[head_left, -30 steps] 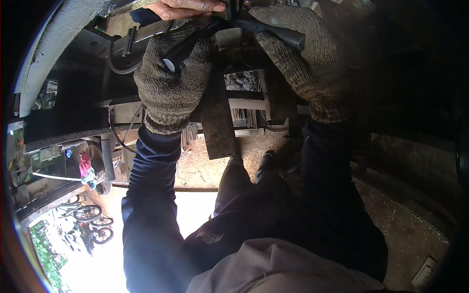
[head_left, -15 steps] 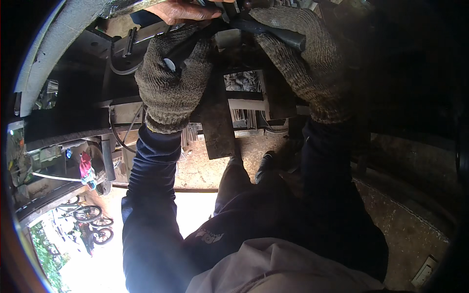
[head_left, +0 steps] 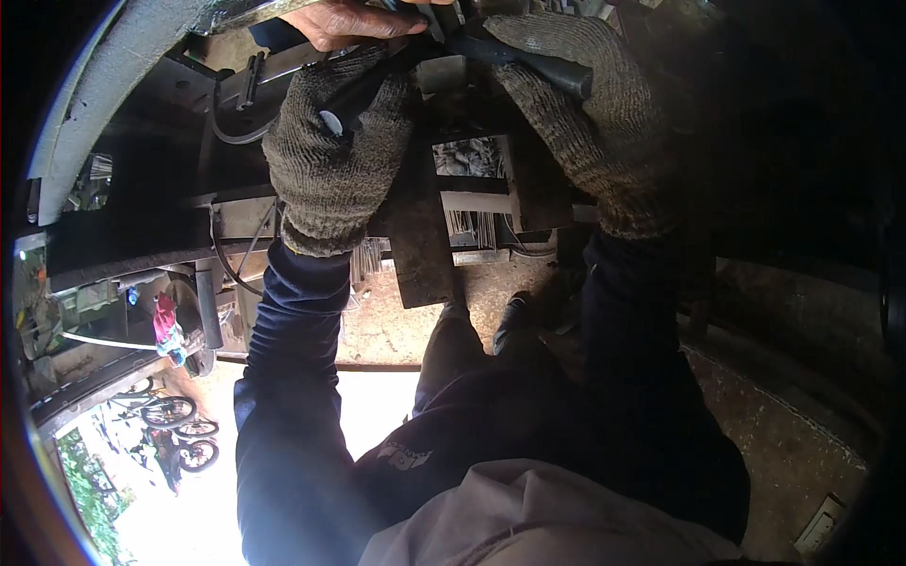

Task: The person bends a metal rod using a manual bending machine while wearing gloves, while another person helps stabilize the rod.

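Observation:
Both my hands wear grey-brown knitted gloves and are raised at the top of the view. My left hand [head_left: 342, 156] is closed around a dark bar [head_left: 363, 92] with a pale round end showing by the thumb. My right hand [head_left: 609, 113] is wrapped round a dark rounded handle [head_left: 557, 72] that slants in from the top middle. The two held pieces come close together there, but shadow hides whether they join. Beside my left fingertips, another person's bare hand [head_left: 354, 23] pinches at a small dark metal piece [head_left: 440, 21].
Below the work hangs a flat dark metal plate [head_left: 421, 259], in a dark metal frame. A thick grey curved beam [head_left: 104, 90] crosses the upper left. Thin metal rods [head_left: 481, 228] lie lower down. A pink and blue cloth [head_left: 168, 328] hangs at left, with bicycles [head_left: 170, 413] outside.
My left hand and the dark bar have shifted very slightly to the right. My right hand and the other person's hand stay nearly in place.

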A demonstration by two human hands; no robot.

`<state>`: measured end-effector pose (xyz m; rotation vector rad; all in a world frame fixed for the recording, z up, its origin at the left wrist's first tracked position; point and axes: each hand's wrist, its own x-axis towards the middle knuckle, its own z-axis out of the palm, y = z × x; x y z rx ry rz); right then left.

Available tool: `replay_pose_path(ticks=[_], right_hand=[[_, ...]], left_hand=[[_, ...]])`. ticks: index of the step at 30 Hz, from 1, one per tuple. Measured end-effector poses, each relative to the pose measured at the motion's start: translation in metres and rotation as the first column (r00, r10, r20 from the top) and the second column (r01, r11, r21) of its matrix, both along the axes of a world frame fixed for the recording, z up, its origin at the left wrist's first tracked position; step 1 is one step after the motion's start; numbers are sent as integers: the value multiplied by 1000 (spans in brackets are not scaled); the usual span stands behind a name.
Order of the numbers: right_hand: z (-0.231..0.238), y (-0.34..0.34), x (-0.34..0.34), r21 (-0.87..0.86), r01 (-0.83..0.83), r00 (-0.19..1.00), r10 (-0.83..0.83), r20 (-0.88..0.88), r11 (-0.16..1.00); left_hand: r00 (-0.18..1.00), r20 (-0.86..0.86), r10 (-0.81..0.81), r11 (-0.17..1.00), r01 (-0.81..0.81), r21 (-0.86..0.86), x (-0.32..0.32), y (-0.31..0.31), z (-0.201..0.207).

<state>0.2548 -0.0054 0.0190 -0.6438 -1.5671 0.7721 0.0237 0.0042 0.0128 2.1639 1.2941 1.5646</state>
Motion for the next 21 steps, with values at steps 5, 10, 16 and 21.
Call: replay_pose_path(ticks=[5, 10, 16, 21], right_hand=[[-4, 2, 2, 3, -7, 1000, 7, 4, 1000], [-1, 0, 2, 50, 10, 999, -13, 47, 999], [-21, 15, 1, 115, -94, 989, 106, -101, 989], [-6, 2, 0, 88, 17, 1000, -18, 5, 996]], left_hand=[[1000, 7, -15, 999, 15, 49, 2, 3, 1], [1000, -8, -29, 997, 30, 67, 2, 3, 2], [1000, 4, -29, 997, 29, 75, 0, 5, -3], [999, -10, -39, 996, 40, 75, 2, 3, 2]])
